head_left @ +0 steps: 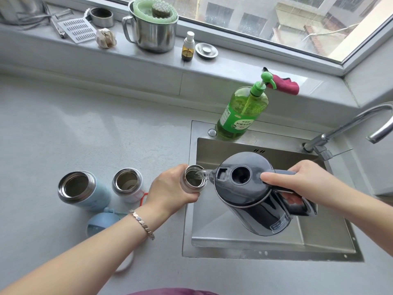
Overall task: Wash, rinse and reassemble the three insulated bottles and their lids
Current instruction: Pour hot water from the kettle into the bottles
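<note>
Water (pixel 203 172) from the kettle (pixel 244 194) my right hand (pixel 297 180) grips fills the small bottle (pixel 193 179) my left hand (pixel 170 189) holds (blue bottle (pixel 85 193), white bottle (pixel 130 185) wait).

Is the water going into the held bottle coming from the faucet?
No, it pours into the bottle from the dark kettle that the right hand tilts; the faucet stands apart.

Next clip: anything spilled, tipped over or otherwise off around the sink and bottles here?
Nothing stands out. The kettle pours water straight into the held bottle at the sink edge; the blue bottle and white bottle stand upright and open on the counter.
</note>
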`<action>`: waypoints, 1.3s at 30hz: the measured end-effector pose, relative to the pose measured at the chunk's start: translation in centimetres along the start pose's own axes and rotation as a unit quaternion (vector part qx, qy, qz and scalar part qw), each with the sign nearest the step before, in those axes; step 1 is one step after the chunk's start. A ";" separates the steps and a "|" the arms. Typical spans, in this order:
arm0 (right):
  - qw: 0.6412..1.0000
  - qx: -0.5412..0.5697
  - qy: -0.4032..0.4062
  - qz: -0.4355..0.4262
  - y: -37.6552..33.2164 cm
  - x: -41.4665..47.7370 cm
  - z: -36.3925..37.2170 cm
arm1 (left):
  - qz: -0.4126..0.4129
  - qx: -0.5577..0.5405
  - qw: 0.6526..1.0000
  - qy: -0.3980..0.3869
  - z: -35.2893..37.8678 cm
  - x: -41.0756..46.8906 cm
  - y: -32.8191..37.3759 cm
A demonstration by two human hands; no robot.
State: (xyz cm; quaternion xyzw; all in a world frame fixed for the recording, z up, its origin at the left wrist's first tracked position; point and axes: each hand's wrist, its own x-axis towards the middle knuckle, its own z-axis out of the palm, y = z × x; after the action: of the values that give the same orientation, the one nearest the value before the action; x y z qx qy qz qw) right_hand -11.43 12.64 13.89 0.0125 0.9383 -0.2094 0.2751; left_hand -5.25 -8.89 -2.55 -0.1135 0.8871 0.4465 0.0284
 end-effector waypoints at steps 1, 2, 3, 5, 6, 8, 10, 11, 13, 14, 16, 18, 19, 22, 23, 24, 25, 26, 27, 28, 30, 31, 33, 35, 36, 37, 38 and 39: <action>1.000 -0.002 0.000 -0.001 0.0 0.0 0.0 | 0.001 0.002 1.000 0.000 0.0 0.0 0.0; 1.000 -0.005 0.000 -0.001 0.0 0.0 0.0 | 0.002 0.004 1.000 0.000 0.0 0.0 0.0; 1.000 -0.008 0.000 -0.001 -0.1 0.0 0.0 | 0.003 0.005 1.000 0.000 0.0 -0.1 0.0; 1.000 -0.016 -0.003 0.000 -0.1 0.0 0.0 | 0.002 0.006 1.000 0.000 0.0 -0.1 0.0; 1.000 -0.020 -0.005 0.001 -0.1 0.0 0.0 | 0.001 0.006 1.000 -0.001 0.0 -0.1 0.1; 1.000 -0.027 -0.007 0.004 -0.1 0.1 -0.1 | 0.000 0.008 1.000 -0.004 0.0 -0.2 0.1; 0.999 -0.037 -0.007 0.004 -0.3 0.0 -0.1 | -0.002 0.012 1.000 -0.002 0.0 -0.3 0.1; 0.999 -0.044 -0.006 0.003 -0.4 -0.1 -0.1 | -0.002 0.013 1.000 -0.001 0.0 -0.3 0.1; 0.998 -0.056 -0.005 0.001 -0.5 -0.2 -0.1 | -0.002 0.012 1.000 0.000 0.0 -0.3 0.1; 0.998 -0.064 -0.007 0.000 -0.5 -0.2 -0.1 | -0.002 0.011 1.000 0.000 0.0 -0.4 0.1; 0.997 -0.075 -0.011 0.001 -0.5 -0.2 -0.1 | -0.002 0.013 1.000 -0.001 0.0 -0.4 0.1; 0.997 -0.081 -0.012 0.000 -0.5 -0.3 -0.1 | -0.001 0.015 1.000 0.000 0.0 -0.4 0.1; 0.996 -0.084 -0.012 0.000 -0.5 -0.3 -0.1 | -0.002 0.015 1.000 -0.001 0.0 -0.5 0.1; 0.996 -0.085 -0.014 0.000 -0.5 -0.3 -0.1 | -0.006 0.009 1.000 -0.004 0.0 -0.5 0.0; 0.996 -0.086 -0.016 0.000 -0.4 -0.3 -0.1 | -0.007 0.006 1.000 -0.006 0.0 -0.5 0.0; 0.996 -0.087 -0.017 -0.001 -0.4 -0.2 0.0 | -0.007 0.004 1.000 -0.006 0.0 -0.5 0.0; 0.996 -0.089 -0.017 -0.001 -0.4 -0.2 0.0 | -0.006 0.004 1.000 -0.005 0.0 -0.5 -0.1; 0.996 -0.090 -0.016 -0.002 -0.5 -0.2 0.0 | -0.005 0.005 1.000 -0.004 0.0 -0.5 -0.1; 0.996 -0.091 -0.016 -0.002 -0.5 -0.2 0.0 | -0.003 0.007 1.000 -0.003 -0.1 -0.5 -0.1; 0.996 -0.092 -0.015 -0.003 -0.5 -0.2 0.0 | -0.004 0.008 1.000 -0.003 -0.1 -0.5 -0.2; 0.996 -0.091 -0.015 -0.003 -0.5 -0.2 0.0 | -0.004 0.007 1.000 -0.003 -0.1 -0.5 -0.2; 0.996 -0.090 -0.014 -0.002 -0.5 -0.1 0.0 | -0.003 0.007 1.000 -0.003 -0.1 -0.5 -0.2; 0.996 -0.086 -0.013 -0.002 -0.5 -0.1 0.0 | -0.004 0.008 1.000 -0.004 -0.2 -0.4 -0.1; 0.996 -0.084 -0.012 -0.004 -0.5 -0.1 -0.1 | -0.005 0.008 1.000 -0.003 -0.1 -0.4 -0.1; 0.996 -0.084 -0.013 -0.005 -0.5 0.0 -0.1 | -0.005 0.008 1.000 -0.004 -0.1 -0.3 -0.1; 0.996 -0.084 -0.013 -0.006 -0.5 0.0 -0.1 | -0.004 0.008 1.000 -0.005 -0.1 -0.3 -0.2; 0.996 -0.085 -0.014 -0.008 -0.5 0.0 -0.1 | -0.004 0.007 1.000 -0.007 0.0 -0.3 -0.2; 0.996 -0.085 -0.015 -0.008 -0.5 0.0 -0.1 | -0.004 0.007 1.000 -0.008 0.0 -0.3 -0.3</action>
State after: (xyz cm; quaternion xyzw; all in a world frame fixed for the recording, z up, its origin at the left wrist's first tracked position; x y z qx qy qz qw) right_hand -11.53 12.27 14.20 -0.0217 0.9485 -0.1312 0.2874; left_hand -4.94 -9.03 -2.69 -0.1130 0.8897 0.4408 0.0380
